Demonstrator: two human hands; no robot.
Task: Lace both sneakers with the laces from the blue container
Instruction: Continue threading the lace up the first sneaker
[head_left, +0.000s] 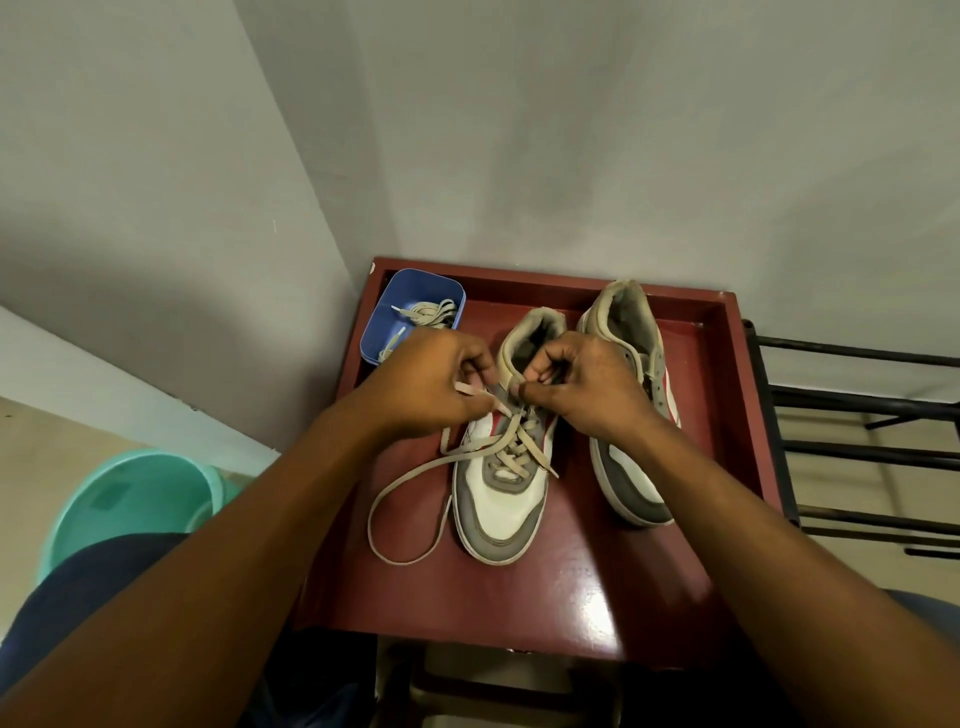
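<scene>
We judged the main risk to be at the top eyelets. The left hand had its fingers curled, pinching one end of the lace just above the sneaker. The right hand pinched the lace at the tongue, fingers closed tight. Which eyelet the tip was aimed at we could not tell, as the knuckles hid it. A long loop of slack lay on the table to the left of the sneaker. We thought a hard pull could drag that loop unevenly, leaving one end too short to tie. A missed eyelet or a twisted flat lace seemed likely too, since the crossings lower down looked loose. The sneaker was free on the table and could slide or tip against the other sneaker just beside it, which showed no lace.

The blue container sat at the table's rear left corner, near the left hand, and held a second lace bundled inside. A teal bucket stood on the floor to the left; we could not make out anything in it
</scene>
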